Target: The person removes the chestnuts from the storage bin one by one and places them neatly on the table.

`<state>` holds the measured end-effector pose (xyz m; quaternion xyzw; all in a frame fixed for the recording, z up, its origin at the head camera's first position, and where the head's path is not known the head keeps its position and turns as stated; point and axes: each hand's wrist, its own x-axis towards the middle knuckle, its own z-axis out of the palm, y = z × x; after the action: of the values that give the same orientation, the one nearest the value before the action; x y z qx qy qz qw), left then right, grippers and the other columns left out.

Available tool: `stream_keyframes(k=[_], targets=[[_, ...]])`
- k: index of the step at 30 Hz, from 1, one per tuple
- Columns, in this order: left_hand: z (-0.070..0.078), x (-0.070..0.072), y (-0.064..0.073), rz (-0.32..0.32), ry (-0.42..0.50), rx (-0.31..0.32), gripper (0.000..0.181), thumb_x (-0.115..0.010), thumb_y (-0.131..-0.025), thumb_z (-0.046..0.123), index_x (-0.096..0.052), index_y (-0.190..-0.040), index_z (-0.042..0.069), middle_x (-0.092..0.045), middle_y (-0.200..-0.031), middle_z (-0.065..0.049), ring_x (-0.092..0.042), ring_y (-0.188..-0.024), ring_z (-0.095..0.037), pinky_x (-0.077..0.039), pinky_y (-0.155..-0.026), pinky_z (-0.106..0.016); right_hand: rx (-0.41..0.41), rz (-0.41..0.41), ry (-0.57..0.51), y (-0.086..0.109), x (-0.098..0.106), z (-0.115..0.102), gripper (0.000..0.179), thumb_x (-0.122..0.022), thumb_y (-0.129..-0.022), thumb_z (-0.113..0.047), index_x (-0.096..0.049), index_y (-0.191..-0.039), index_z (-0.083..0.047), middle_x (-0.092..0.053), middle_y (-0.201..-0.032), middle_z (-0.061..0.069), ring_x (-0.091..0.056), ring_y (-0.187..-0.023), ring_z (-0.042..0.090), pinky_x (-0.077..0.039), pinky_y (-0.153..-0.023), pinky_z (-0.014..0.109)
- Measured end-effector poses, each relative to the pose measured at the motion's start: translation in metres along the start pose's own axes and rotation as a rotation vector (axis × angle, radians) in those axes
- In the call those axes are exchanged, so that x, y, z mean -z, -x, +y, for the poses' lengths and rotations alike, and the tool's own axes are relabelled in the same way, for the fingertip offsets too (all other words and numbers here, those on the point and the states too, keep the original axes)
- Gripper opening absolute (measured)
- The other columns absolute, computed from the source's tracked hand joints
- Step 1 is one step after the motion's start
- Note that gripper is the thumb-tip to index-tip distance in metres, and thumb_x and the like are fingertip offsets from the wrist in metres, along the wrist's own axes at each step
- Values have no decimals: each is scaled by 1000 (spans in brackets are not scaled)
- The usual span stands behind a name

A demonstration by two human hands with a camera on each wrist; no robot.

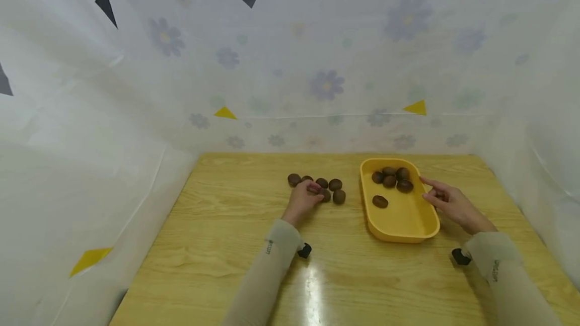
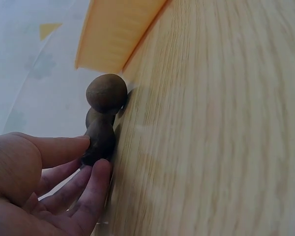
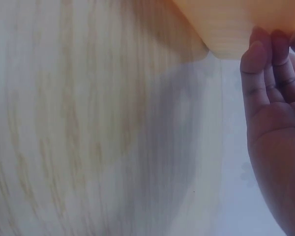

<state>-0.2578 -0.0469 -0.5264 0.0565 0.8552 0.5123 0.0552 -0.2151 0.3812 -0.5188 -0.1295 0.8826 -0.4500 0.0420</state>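
Observation:
My left hand [image 1: 304, 200] pinches a dark brown, ball-like thing [image 2: 101, 142] between thumb and fingers, close against the table. More of these brown round things [image 1: 335, 184] lie around it in two loose rows. One of them [image 2: 107, 92] sits just beyond the fingertips in the left wrist view. My right hand [image 1: 455, 208] holds the right rim of a yellow tray [image 1: 403, 223]. Its fingertips [image 3: 254, 56] lie against the tray's outer wall in the right wrist view. Inside the tray, several brown round things cluster at the far end, and a single one [image 1: 380, 201] lies apart by the left wall.
The wooden table [image 1: 217, 245] carries the tray on the right and the loose brown things near the middle. White flower-printed sheeting [image 1: 290, 54] stands behind the table and along both sides. A small black device [image 1: 304, 250] is strapped at the left cuff.

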Motion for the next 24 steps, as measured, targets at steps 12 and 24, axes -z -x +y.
stream_keyframes(k=[12,24], targets=[[7,9,3,19,15,-16,23,-74,-97,9,-68,-118,2,-69,-115,-14,-66,-106,-28,-55,-95,-43,-5,-10,-5,-2,1,-3,62,-53,-110,-27,-29,-163,-5,-63,-97,10,-52,-69,28,-44,-55,37],[27,2,4,8,49,-110,27,-71,-100,14,-67,-126,5,-70,-116,-12,-67,-92,-24,-59,-78,-37,-3,-9,-10,-2,1,-1,62,-54,-110,-25,-29,-163,-4,-63,-96,11,-52,-68,28,-44,-55,38]])
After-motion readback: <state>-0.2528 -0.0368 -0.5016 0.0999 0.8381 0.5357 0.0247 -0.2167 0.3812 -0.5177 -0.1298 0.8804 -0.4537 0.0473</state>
